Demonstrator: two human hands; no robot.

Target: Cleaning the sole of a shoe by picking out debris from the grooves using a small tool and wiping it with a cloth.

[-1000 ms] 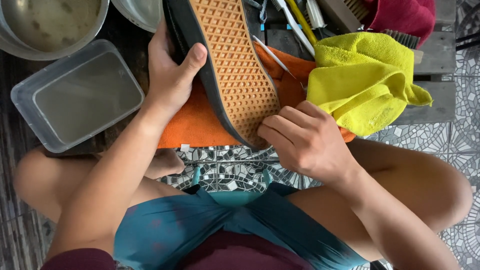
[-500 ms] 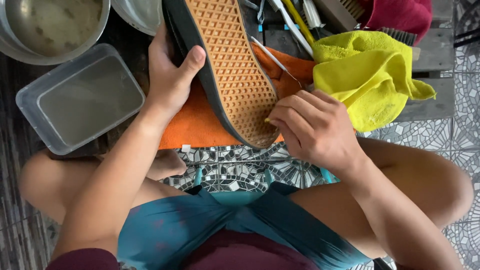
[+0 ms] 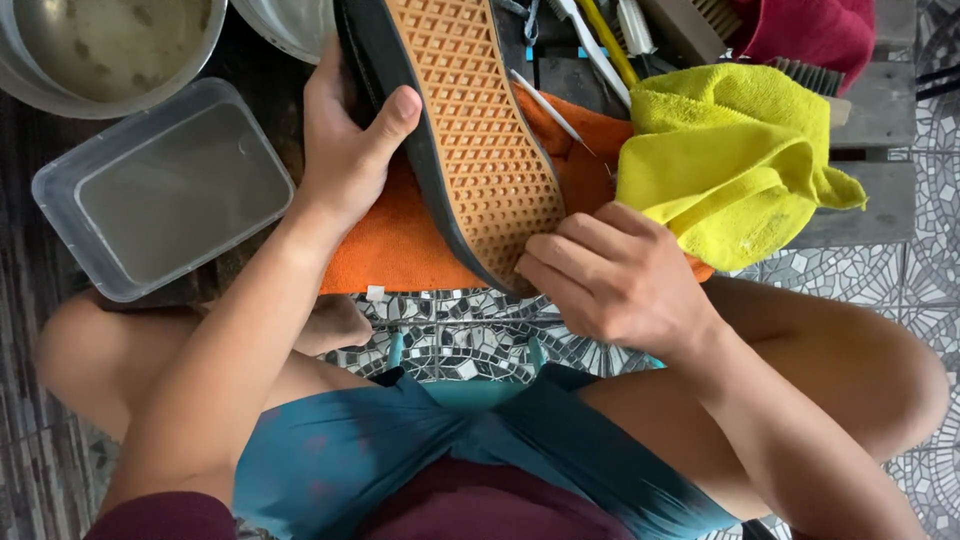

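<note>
While my left hand (image 3: pixel 345 150) wraps around the side of the dark canvas shoe with its tan waffle-patterned rubber sole (image 3: pixel 470 130), thumb pressed on the sole's edge, I hold it sole-up and tilted over the orange microfibre cloth (image 3: pixel 400 245) on the low wooden platform (image 3: pixel 860 200). My right hand (image 3: pixel 615 275) curls at the heel end, fingertips touching the sole; whether it pinches a small tool I cannot tell, since the fingers hide the palm. I judge this to be the sole-cleaning step, worked at the heel grooves; the next move seems to call for a steady left-hand hold and close, small strokes along the tread. Just right of the shoe lies a crumpled yellow cloth (image 3: pixel 730 165), with brushes and thin tools (image 3: pixel 610 35) beyond it and a dark red cloth (image 3: pixel 810 30) at the corner. To my left sits a clear rectangular plastic tub (image 3: pixel 165 190) holding what looks like cloudy water, and above it a round metal basin (image 3: pixel 105 45) of murky liquid; a second bowl's rim (image 3: pixel 285 25) shows beside it.
</note>
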